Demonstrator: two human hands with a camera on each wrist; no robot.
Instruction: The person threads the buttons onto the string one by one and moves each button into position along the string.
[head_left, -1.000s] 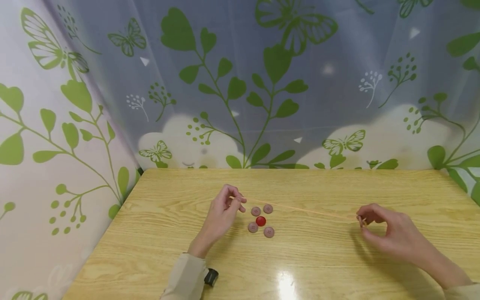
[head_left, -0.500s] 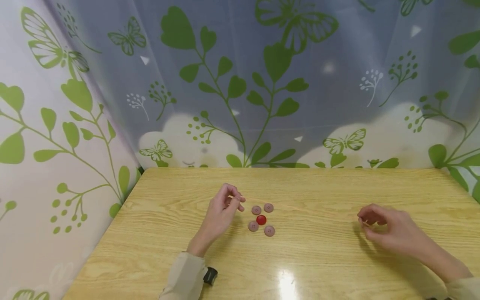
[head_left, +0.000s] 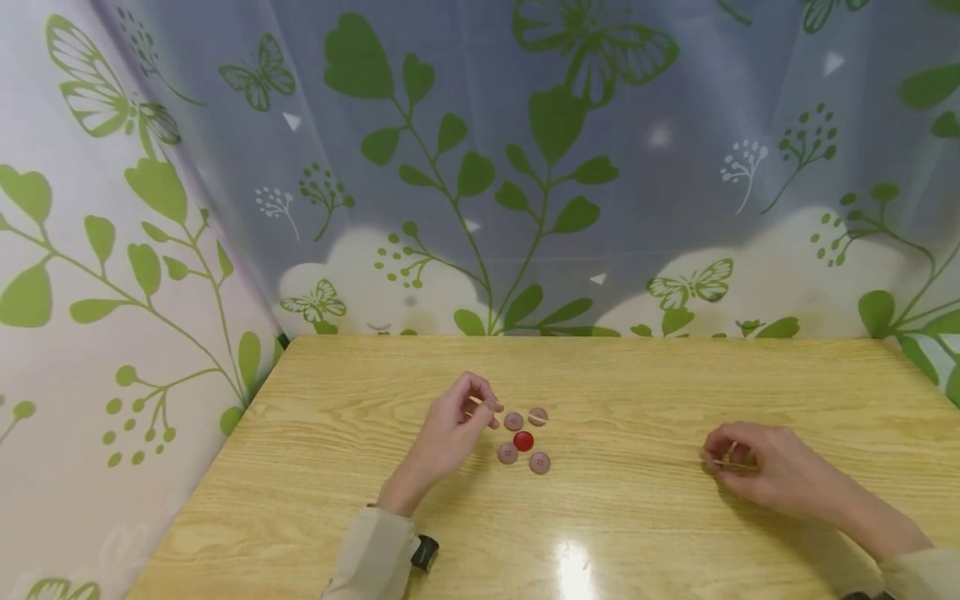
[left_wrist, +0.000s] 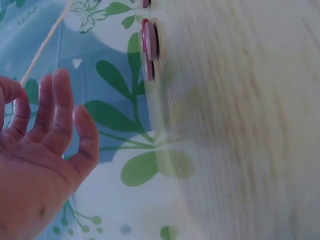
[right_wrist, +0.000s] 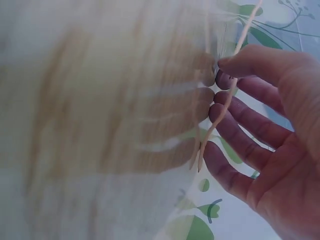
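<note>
While that left hand pinches a pale cord above the wood-patterned table, the right hand well apart, pinching it too, four brown buttons and a red button lying between them.

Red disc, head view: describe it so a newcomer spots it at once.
On the wood-grain table, look just to the right of the person's left hand. The red disc lies there amid four dull mauve buttons. It alone is bright red, and no holes show in it.
</note>
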